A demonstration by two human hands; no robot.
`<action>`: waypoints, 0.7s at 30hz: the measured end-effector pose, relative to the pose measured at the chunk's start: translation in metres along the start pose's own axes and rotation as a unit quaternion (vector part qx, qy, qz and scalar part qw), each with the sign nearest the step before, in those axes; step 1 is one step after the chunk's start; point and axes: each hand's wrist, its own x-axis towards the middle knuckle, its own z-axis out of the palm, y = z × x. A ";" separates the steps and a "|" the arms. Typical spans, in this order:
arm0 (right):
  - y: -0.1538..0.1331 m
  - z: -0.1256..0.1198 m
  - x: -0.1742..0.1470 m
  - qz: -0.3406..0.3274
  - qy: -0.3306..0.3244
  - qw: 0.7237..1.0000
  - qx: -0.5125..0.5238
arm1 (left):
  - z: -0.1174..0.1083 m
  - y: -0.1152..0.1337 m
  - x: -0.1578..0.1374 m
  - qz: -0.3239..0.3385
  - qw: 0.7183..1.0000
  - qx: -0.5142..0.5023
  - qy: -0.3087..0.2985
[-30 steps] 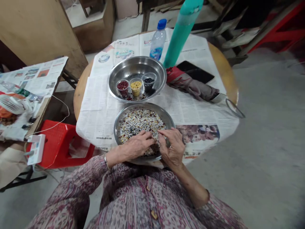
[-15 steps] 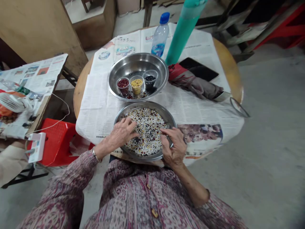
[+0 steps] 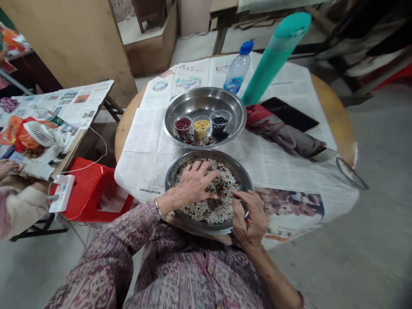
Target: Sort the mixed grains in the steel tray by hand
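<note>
Metal basins, one behind the other, sit on a round wooden surface spread with newspaper, seen from the wearer's head. Near basin holds mixed grains, white, yellow and dark. Over them lies the left hand, palm down, fingers spread wide; whether they hold any grain, I cannot tell. At the basin's right rim, the right hand has thumb and forefinger close together; I cannot tell whether anything is between them.

Just beyond, the far basin carries three clear cups: red beans, yellow grains and black beans. Behind its right side stand a blue-capped bottle and a tall teal bottle. A folded umbrella and a dark flat device crowd its right.

Newspaper stretches either side of the near basin, whose front rim sits close to the wearer's body. Grey floor opens beyond the right edge. Left, a red stool with a white power strip narrows the gap to another newspaper-covered surface, where a co-worker's hand rests.
</note>
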 end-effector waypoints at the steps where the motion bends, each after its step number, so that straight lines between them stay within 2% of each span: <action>1: 0.000 0.000 0.000 -0.005 0.000 1.000 0.000 | -0.001 -0.002 -0.001 -0.036 0.999 0.001 0.012; 3: -0.003 -0.002 0.002 -0.028 -0.001 1.000 -0.013 | -0.002 -0.004 -0.003 -0.096 0.995 -0.001 0.002; 5: -0.008 -0.005 0.009 -0.051 -0.032 0.996 -0.059 | -0.001 -0.006 -0.004 -0.122 0.992 -0.015 -0.029; 9: -0.015 -0.007 0.038 -0.053 -0.182 0.967 -0.172 | 0.004 -0.009 0.001 -0.085 0.991 -0.078 -0.060; 13: -0.004 0.008 0.066 -0.069 -0.273 0.931 -0.232 | 0.002 -0.016 0.002 -0.079 0.995 -0.063 -0.001; 15: 0.004 0.019 0.071 -0.073 -0.301 0.925 -0.218 | -0.001 -0.019 0.000 -0.089 0.995 -0.045 0.009; 19: 0.009 0.038 0.069 -0.043 -0.336 0.933 -0.121 | 0.000 -0.019 -0.001 -0.060 0.994 -0.086 -0.039; 21: 0.005 0.041 0.068 -0.020 -0.342 0.935 -0.088 | 0.004 -0.017 -0.001 -0.059 0.991 -0.110 -0.044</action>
